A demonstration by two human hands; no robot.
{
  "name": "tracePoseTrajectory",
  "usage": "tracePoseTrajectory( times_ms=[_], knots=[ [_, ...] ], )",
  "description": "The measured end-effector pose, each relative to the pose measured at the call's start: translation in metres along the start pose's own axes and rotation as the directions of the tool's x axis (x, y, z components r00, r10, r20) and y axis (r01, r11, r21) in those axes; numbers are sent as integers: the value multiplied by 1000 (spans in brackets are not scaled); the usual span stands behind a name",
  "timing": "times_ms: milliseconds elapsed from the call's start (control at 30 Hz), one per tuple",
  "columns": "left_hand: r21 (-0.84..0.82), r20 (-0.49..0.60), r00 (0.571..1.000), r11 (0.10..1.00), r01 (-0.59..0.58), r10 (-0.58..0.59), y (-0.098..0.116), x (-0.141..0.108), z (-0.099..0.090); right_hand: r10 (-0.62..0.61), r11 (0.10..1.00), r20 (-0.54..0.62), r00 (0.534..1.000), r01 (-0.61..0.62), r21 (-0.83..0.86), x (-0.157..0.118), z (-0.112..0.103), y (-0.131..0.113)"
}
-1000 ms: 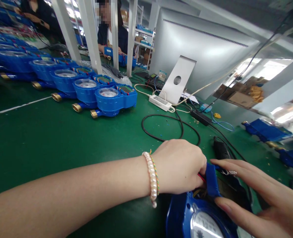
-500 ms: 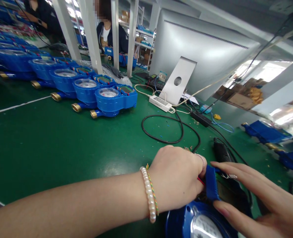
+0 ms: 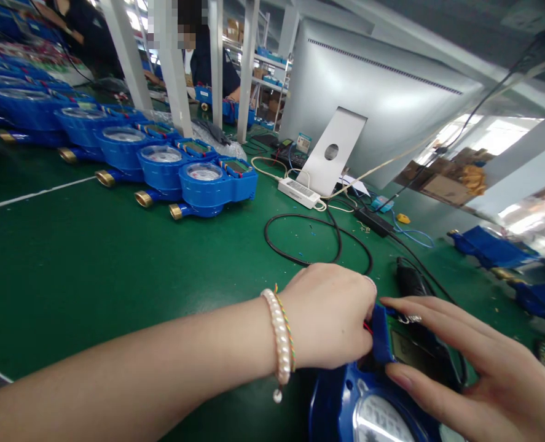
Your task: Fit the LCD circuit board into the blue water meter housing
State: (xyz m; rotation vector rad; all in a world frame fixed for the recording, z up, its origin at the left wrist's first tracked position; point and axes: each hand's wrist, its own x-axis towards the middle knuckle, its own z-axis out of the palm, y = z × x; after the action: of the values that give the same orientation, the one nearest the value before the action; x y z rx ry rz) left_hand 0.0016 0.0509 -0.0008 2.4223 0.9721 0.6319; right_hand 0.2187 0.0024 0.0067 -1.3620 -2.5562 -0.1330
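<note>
A blue meter (image 3: 334, 405) with a round clear dial (image 3: 380, 420) lies at the bottom edge, right of centre. My left hand (image 3: 330, 316), with a pearl bracelet at the wrist, is closed at the meter's upper part, beside a bit of red wire (image 3: 368, 327); what its fingertips grip is hidden. My right hand (image 3: 475, 362) holds the raised blue frame (image 3: 382, 334) of the meter between thumb and fingers. Behind that frame, a small display (image 3: 413, 351) shows between the fingers of my right hand.
A row of blue meters (image 3: 203, 187) stands at the left. The monitor (image 3: 373, 86) stands behind, with a white adapter (image 3: 298, 193) and black cable loop (image 3: 272, 239) before it. A black tool (image 3: 410, 279) lies near my right hand. More meters (image 3: 493, 245) are at right. People work behind posts.
Both hands and the raised blue frame have shifted slightly left and up. More of the display shows. The person behind the posts has leaned down.
</note>
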Motion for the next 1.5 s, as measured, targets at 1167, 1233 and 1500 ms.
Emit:
tracePoseTrajectory(
  times_ms=[1167, 1233, 1500],
  knots=[
    [-415, -39, 998, 909, 27, -48, -9, -28, -1, -92, 994, -55, 994, 88, -66, 7, -1, -11],
    [-429, -48, 997, 903, 26, -52, -10, -28, 0, -54, 998, -51, 997, 52, -33, 7, 1, -12],
    [-522, -60, 992, 851, 61, -108, -9, -27, 1, 216, 965, 13, 976, -216, 146, -8, 11, -17]
  ],
)
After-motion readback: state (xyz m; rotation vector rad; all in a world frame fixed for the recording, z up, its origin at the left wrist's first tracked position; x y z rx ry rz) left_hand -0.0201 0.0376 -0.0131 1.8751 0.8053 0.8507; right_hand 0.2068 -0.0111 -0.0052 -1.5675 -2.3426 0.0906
